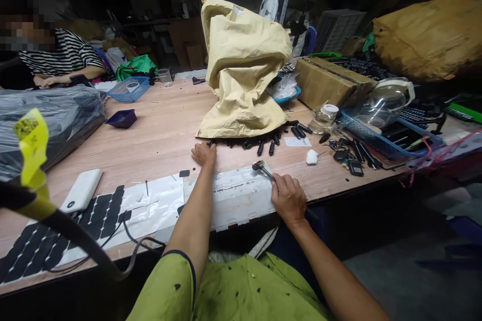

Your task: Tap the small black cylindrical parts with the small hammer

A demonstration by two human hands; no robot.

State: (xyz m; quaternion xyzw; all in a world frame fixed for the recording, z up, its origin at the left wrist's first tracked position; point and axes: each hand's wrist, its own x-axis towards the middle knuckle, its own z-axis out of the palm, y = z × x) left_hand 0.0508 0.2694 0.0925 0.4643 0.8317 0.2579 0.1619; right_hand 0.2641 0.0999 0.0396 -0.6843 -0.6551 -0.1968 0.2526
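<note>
Reaching forward across the wooden table [158, 135], the left hand [204, 153] rests palm-down with its fingertips at the lower edge of a crumpled tan paper sack [243, 67], touching the nearest of the small black parts [263, 144] that spill from under it — whether the fingers are pinched on one or merely laid on it cannot be told. To the right of that hand and nearer the body, the right hand [288, 199] is curled shut around the handle of a small hammer [263, 170], whose dark head points away from the wrist, up and to the left, lying on a white plastic sheet [233, 195]. Beyond the hammer head sit a white paper slip [297, 141] and a crumpled white wad [312, 157]. Farther right of the right hand lie black key fobs [348, 158] beside a blue tray [387, 140]. Left of the left forearm — a white power bank [82, 189] and a dark segmented panel [60, 233]. Far beyond, a person in a striped shirt [66, 57] leans on the table.
</note>
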